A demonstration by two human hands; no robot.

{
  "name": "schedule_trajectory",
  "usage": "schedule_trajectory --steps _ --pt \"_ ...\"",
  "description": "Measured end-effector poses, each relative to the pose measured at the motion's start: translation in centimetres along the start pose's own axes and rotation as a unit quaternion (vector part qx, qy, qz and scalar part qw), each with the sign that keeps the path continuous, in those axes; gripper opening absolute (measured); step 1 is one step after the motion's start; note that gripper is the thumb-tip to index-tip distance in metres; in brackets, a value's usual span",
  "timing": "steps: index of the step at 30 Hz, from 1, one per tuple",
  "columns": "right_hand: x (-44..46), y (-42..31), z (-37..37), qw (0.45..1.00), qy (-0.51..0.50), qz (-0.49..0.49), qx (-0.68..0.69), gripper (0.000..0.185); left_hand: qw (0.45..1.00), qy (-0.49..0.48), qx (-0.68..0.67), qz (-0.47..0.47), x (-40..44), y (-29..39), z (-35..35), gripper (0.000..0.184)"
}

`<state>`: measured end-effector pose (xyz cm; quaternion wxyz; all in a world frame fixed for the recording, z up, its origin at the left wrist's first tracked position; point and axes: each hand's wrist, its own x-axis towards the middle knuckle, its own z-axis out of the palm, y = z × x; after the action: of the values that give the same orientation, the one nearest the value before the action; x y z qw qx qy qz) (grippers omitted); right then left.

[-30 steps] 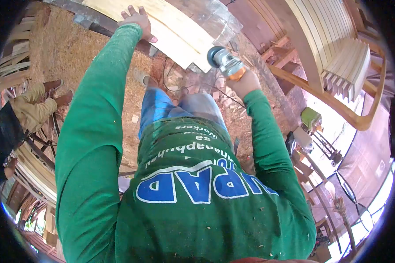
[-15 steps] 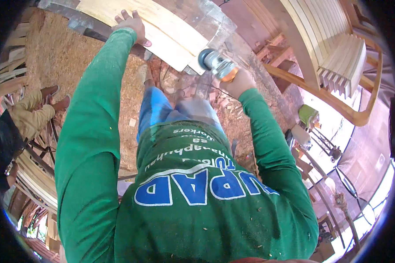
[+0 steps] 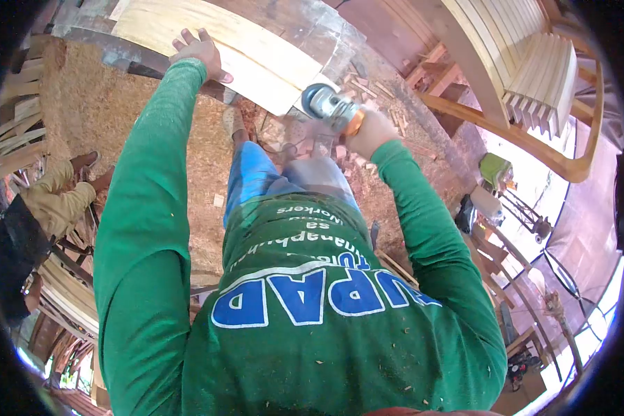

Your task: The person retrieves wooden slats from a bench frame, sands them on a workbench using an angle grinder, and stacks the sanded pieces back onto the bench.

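1. Our left hand (image 3: 195,57) lies open on a pale wooden board (image 3: 256,62), fingers spread over its top and thumb by the near edge. Our right hand (image 3: 374,132) is closed around the body of an angle grinder (image 3: 340,114). We see the hands well apart, one at each side of the view.
2. Ahead of us, the board rests on a dusty workbench (image 3: 97,31). The grinder's disc (image 3: 317,99) is at the board's near right corner and covers part of it; we cannot tell whether they touch.
3. To our right stand a bank of pale wooden slats (image 3: 544,90) and a rounded brown wooden frame (image 3: 568,170). Small offcuts (image 3: 399,114) litter the ground beyond our right hand. At far left, near some stacked timber (image 3: 21,125), is another person (image 3: 55,201) in dark and tan clothing.
4. We see the board as long, flat and broad, gently curved along its edges, cream to yellow with faint grain, and brightly lit.
5. The grinder has a silvery metal head, an orange section and a round, slightly blurred disc. Brown, crumbly sawdust (image 3: 83,97) covers the floor. Our green sleeves (image 3: 145,194) are creased cloth, dusted pale near the left cuff.
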<state>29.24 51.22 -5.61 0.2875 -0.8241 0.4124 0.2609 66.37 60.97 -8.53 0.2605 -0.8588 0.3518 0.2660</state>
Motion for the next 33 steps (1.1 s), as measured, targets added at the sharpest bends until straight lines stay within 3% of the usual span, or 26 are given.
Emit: schedule_trajectory --steps 1,4,8,13,16,17,21,24,26,27,28,30,33 --pt "-0.1 -0.3 -1.4 0.998 0.044 -0.028 0.047 0.050 1.000 0.001 0.006 0.001 0.0 0.1 0.2 0.140" --pt "0.8 1.0 -2.4 0.995 0.037 0.018 0.095 0.051 1.000 -0.016 0.007 -0.001 -0.2 0.3 -0.4 0.140" --pt "-0.6 -0.2 1.0 1.000 0.009 -0.030 -0.002 0.049 1.000 -0.016 0.001 0.011 -0.3 0.1 -0.8 0.141" --pt "-0.2 -0.2 -1.8 0.994 0.062 -0.013 0.085 0.044 0.999 -0.026 -0.004 -0.030 0.8 0.6 0.1 0.141" --pt "0.8 0.3 -0.6 0.997 0.060 -0.003 0.042 0.044 0.999 -0.022 -0.008 -0.024 0.4 0.5 -0.3 0.141" --pt "0.2 0.2 0.0 0.998 0.033 0.042 0.034 0.044 0.999 -0.027 -0.001 -0.019 0.6 0.5 -0.3 0.141" --pt "-2.3 -1.4 -0.6 0.996 0.020 -0.045 0.069 0.049 1.000 -0.028 0.011 -0.004 0.3 0.5 -0.5 0.139" --pt "-0.5 0.5 -1.1 0.993 0.091 0.000 0.078 0.049 0.999 -0.025 0.035 0.029 2.4 0.1 1.5 0.141" --pt "1.1 1.8 -0.1 0.982 0.015 0.148 0.116 0.048 0.993 -0.033 0.084 0.075 1.4 0.1 0.6 0.130" --pt "1.9 2.8 2.1 0.998 0.007 -0.059 0.028 0.048 0.988 -0.030 0.111 0.103 -0.1 0.2 -0.8 0.124" --pt "0.7 1.1 1.6 0.995 0.020 -0.061 0.075 0.042 0.985 -0.049 0.116 0.118 -1.4 0.2 -2.5 0.115" --pt "-2.2 -1.8 1.8 0.995 0.000 -0.031 0.099 0.033 0.997 -0.010 0.042 0.058 2.6 -0.5 1.7 0.134" --pt "-4.1 -2.0 -1.1 0.989 0.061 0.004 0.133 0.038 0.999 -0.019 -0.012 0.038 -1.1 -0.1 -1.5 0.138"
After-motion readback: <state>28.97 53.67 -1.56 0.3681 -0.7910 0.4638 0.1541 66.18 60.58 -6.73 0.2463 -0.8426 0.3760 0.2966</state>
